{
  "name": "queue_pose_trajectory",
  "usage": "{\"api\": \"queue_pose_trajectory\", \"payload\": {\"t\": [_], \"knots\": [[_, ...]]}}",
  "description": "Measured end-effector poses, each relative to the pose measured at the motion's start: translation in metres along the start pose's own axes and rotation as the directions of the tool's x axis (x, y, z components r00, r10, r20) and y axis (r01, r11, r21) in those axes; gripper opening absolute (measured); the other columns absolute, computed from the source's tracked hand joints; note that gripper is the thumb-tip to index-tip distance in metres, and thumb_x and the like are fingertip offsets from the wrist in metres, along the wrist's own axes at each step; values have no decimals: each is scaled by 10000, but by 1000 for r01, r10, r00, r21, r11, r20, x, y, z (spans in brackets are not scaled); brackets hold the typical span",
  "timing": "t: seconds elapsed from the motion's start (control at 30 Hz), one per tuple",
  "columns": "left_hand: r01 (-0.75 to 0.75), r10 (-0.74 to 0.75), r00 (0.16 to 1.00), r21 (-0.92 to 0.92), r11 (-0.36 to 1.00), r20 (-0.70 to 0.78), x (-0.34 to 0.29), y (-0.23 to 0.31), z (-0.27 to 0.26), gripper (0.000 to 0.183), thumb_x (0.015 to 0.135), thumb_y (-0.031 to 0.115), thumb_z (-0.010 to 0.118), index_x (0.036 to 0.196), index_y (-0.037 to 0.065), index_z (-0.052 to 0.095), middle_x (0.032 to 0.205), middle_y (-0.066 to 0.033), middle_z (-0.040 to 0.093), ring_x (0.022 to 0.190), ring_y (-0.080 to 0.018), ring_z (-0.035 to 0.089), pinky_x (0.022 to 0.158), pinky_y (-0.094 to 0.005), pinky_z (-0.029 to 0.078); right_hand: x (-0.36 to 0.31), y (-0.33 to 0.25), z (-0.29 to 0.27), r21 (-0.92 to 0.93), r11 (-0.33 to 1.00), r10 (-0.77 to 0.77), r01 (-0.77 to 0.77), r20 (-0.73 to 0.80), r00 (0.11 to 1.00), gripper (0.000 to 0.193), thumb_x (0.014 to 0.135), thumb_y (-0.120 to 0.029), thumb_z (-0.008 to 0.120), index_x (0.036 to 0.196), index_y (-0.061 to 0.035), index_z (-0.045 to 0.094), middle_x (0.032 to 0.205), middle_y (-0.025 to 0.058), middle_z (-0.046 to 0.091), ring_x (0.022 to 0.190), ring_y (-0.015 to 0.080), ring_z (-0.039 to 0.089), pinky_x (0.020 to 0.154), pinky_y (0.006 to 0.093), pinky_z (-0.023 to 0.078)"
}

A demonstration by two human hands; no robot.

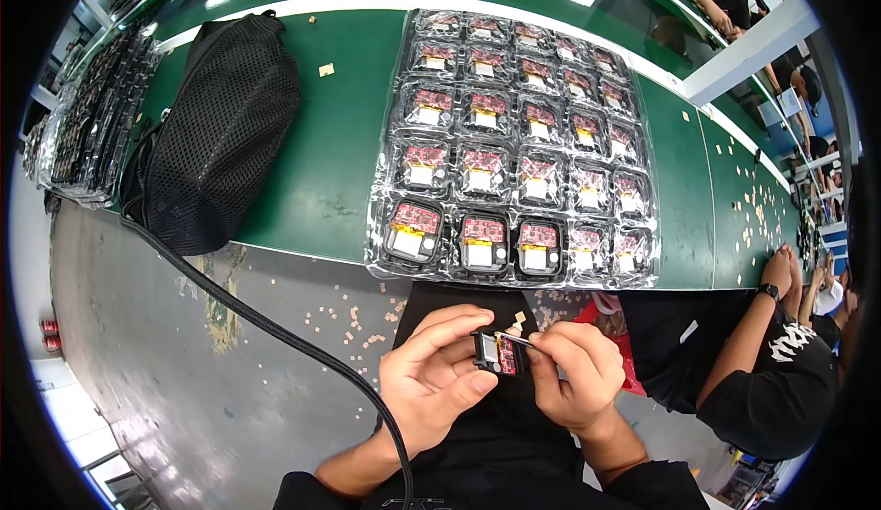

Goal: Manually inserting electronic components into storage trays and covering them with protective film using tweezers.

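Observation:
My left hand (424, 377) grips a small black device case (496, 356) by its edges, held over my lap. Inside the case show a red circuit board and a pale block. Pinched in the fingers of my right hand (583, 372) is a thin metal tool (514, 338), which looks like tweezers. Its tip reaches the top edge of the case. A tiny tan square (520, 317) shows just above the tool; whether it touches anything is unclear. Beyond my hands, a clear plastic tray (378, 235) carries rows of similar cases with red boards.
The tray lies on a green bench (330, 152). A black mesh bag (225, 116) sits to its left, with a black strap (303, 349) crossing toward me. Stacked trays (96, 125) stand at far left. A co-worker (762, 372) sits close on the right. Small tan scraps litter the grey floor.

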State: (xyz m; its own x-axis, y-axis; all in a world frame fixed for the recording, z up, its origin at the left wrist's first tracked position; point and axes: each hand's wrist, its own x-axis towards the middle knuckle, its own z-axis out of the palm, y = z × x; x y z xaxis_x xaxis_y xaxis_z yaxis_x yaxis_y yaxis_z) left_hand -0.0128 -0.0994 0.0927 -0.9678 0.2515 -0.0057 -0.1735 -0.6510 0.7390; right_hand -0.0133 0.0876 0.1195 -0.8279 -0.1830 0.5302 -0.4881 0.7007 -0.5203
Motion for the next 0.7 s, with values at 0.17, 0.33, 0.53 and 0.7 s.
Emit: {"api": "queue_pose_trajectory", "payload": {"t": [0.17, 0.33, 0.53, 0.7], "knots": [[105, -87, 982, 102, 989, -166, 5, 15, 18, 620, 841, 251, 853, 1270, -114, 597, 1288, -218, 551, 1143, -280, 630, 967, -461, 590, 3, 9, -3, -68, 994, -91, 89, -21, 996, 210, 736, 7, 809, 928, 3, 723, 811, 84, 660, 578, 204, 603, 481, 304, 441], [78, -78, 997, 13, 997, -14, 7, 13, 4, 471, 903, -29, 729, 1338, -93, 560, 1373, -187, 495, 1156, -299, 644, 890, -395, 634, 4, 9, -3, -89, 988, -129, 126, -32, 991, 234, 719, 30, 800, 938, 6, 725, 824, 80, 652, 546, 194, 562, 472, 300, 418], [88, -88, 995, -3, 996, -45, 6, 8, 4, 476, 907, -9, 734, 1340, -99, 559, 1365, -190, 512, 1142, -308, 655, 890, -405, 635, 1, 13, -3, -86, 985, -148, 146, -15, 989, 262, 703, 28, 801, 953, 4, 726, 831, 80, 653, 545, 189, 559, 475, 299, 414], [84, -83, 995, 23, 996, -50, 5, 8, 4, 493, 903, -7, 741, 1351, -100, 557, 1375, -190, 510, 1154, -315, 651, 900, -407, 627, 2, 13, -5, -81, 985, -148, 149, 27, 989, 243, 731, 7, 808, 959, -2, 726, 845, 82, 662, 556, 176, 584, 470, 296, 421]]}}
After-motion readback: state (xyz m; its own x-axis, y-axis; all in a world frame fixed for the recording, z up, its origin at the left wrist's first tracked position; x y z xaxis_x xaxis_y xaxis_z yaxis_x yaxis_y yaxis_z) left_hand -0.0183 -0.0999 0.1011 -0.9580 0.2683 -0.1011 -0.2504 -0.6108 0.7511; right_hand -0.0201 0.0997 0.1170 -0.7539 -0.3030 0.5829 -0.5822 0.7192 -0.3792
